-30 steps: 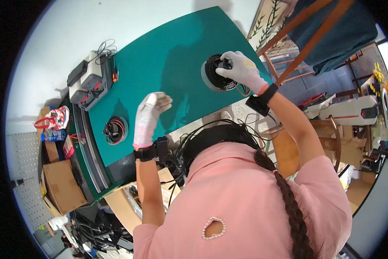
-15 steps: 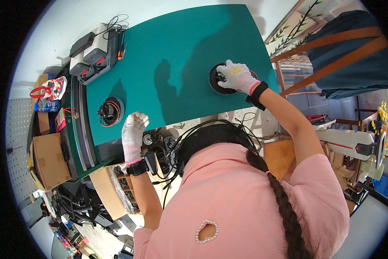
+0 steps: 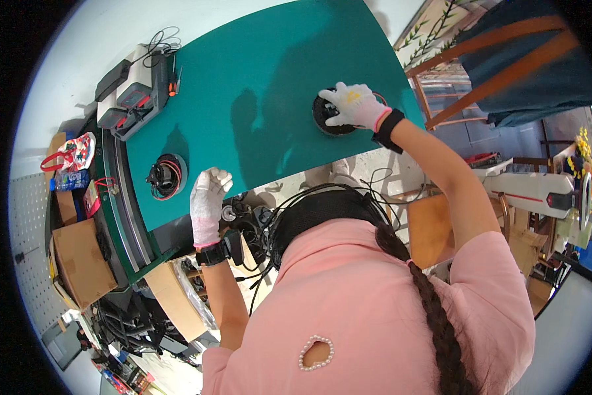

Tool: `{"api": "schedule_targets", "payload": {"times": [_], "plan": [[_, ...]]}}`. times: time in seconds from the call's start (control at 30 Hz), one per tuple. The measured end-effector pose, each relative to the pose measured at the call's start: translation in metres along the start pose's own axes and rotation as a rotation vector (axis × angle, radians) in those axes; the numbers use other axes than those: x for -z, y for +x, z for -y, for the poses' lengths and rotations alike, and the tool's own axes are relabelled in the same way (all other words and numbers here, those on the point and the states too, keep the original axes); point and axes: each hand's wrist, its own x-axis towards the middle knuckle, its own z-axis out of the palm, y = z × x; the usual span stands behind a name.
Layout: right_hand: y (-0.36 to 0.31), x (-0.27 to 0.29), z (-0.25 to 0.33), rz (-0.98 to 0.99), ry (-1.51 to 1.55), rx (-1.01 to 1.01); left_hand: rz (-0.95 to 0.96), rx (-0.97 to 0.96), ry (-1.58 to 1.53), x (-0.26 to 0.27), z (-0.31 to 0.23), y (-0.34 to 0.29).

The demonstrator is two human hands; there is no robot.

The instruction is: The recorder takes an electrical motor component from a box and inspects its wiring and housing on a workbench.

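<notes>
In white gloves with pink cuffs, my right hand [image 3: 356,106] is over a round black part [image 3: 327,125] near the right end of the green tabletop [image 3: 210,79]. Its thumb and fingers are spread apart around the raised middle of that part, and the palm hides the rest. Red wire shows beyond the hand. Just off the table's near edge, my left hand [image 3: 209,197] is raised with loosely bent fingers and nothing in it. Left of it on the tabletop lies a second round black part [image 3: 166,178] with red and black wires coiled on it.
A grey and white device [image 3: 134,99] with a black box and cables stands at the table's far left, beside an orange-handled screwdriver [image 3: 172,85]. Cardboard boxes [image 3: 84,263] are at the left. A wooden rack with dark cloth [image 3: 526,66] stands at the right.
My right hand's fingers have spread wider over the round black part. My left hand has hardly moved, and the whole view has shifted slightly.
</notes>
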Motion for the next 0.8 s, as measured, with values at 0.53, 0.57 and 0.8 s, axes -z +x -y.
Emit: {"api": "schedule_targets", "payload": {"times": [0.53,0.57,0.8], "plan": [[-0.065,-0.023,-0.112,-0.398,0.871,-0.512,0.069,0.119,0.025,-0.008,0.011,0.018],[-0.069,-0.023,-0.117,-0.367,0.855,-0.575,0.09,0.121,0.028,-0.011,0.011,0.02],[-0.068,-0.001,-0.13,-0.392,0.121,-0.43,0.108,0.108,0.036,-0.025,0.014,0.03]]}}
